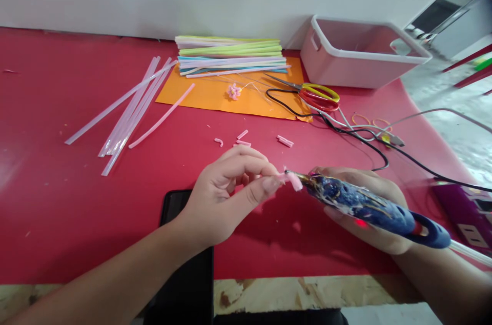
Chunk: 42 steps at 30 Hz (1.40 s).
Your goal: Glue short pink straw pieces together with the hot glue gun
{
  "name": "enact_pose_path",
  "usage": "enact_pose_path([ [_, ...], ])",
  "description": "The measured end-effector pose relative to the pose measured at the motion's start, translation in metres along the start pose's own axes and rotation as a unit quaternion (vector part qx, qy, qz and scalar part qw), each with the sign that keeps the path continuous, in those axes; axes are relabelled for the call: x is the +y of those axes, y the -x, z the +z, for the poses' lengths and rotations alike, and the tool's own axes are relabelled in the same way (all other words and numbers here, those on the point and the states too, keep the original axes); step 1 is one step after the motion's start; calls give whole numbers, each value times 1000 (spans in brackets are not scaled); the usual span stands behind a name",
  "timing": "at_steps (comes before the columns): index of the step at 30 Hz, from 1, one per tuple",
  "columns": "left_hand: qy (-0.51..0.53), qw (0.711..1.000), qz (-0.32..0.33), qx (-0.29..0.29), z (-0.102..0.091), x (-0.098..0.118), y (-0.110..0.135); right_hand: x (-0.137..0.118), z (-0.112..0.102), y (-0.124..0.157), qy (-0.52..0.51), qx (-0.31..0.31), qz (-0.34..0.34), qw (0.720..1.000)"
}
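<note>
Between the thumb and forefinger of my left hand is a small pink pipe cleaner piece, its fuzzy end sticking out to the right. My right hand is wrapped round a blue hot glue gun, smeared with old glue and showing a red light. The gun's nozzle meets the pink piece, or lies very close in front of it. A clear glue stick comes out of the gun's back end. Short cut pink pieces lie on the red table just beyond my hands.
A pink pipe-cleaner flower and scissors rest on an orange envelope, with bundled coloured pipe cleaners behind. Clear glue sticks lie left. A pink bin, cables, a phone and a purple power strip surround my hands.
</note>
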<state>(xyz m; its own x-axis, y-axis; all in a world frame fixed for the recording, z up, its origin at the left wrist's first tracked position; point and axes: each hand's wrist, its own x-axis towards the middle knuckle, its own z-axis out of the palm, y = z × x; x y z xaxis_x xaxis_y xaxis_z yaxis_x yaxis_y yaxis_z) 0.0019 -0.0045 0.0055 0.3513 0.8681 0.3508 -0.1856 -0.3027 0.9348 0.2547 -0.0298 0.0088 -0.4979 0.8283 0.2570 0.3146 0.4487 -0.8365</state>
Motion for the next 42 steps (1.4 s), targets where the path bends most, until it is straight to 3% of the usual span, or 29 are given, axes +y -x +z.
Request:
enact_pose_path([
  [11,-10,1000,-6,-1,1,0,-1,-6,3,1,-2,43,17,999],
  [42,-27,1000,-4,1,-1,-2,-1,-8,-1,0,-15,31,6,999],
])
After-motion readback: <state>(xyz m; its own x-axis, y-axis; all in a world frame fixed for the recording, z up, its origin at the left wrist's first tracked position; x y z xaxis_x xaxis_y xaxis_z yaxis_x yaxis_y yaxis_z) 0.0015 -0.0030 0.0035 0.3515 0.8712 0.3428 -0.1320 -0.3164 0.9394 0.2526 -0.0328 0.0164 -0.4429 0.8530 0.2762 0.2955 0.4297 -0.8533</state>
